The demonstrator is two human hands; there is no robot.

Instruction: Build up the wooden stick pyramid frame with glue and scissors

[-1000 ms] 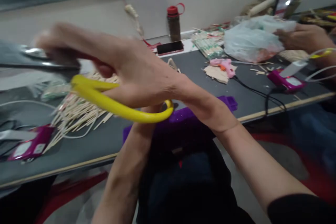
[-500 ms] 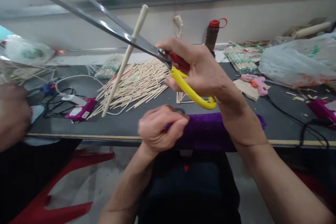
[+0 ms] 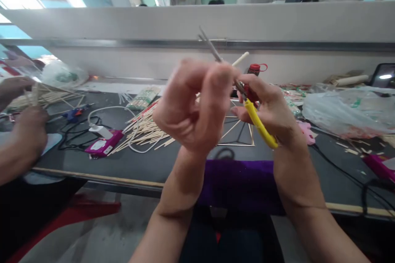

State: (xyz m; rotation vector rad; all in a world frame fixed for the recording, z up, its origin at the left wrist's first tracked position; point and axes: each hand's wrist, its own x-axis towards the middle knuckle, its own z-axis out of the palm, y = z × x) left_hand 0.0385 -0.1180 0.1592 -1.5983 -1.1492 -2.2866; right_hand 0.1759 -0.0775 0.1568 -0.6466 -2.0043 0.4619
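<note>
My right hand (image 3: 268, 102) grips a pair of scissors (image 3: 261, 125) with yellow-coated handles, their blades pointing up and left. Close in front of the blades is my left hand (image 3: 194, 107), blurred, with its fingers closed in a pinch. A pale wooden stick (image 3: 240, 58) sticks out past the left fingertips, up and to the right, beside the blades. The left hand hides the rest of the stick and part of the scissors. Beneath my hands, a frame of thin sticks (image 3: 236, 145) lies on the dark table (image 3: 148, 164).
A pile of loose sticks (image 3: 148, 131) lies left of centre, near a purple power adapter (image 3: 105, 144) with cables. A purple cloth (image 3: 240, 181) hangs at the table's front edge. Rightward are a pink glue gun (image 3: 305, 131) and a plastic bag (image 3: 339, 111). A co-worker's hands (image 3: 31, 127) are at left.
My view has tilted up. My left hand has risen from near the purple cloth to the scissors and the stick. The blades now point more upward, and the stick has moved right in view.
</note>
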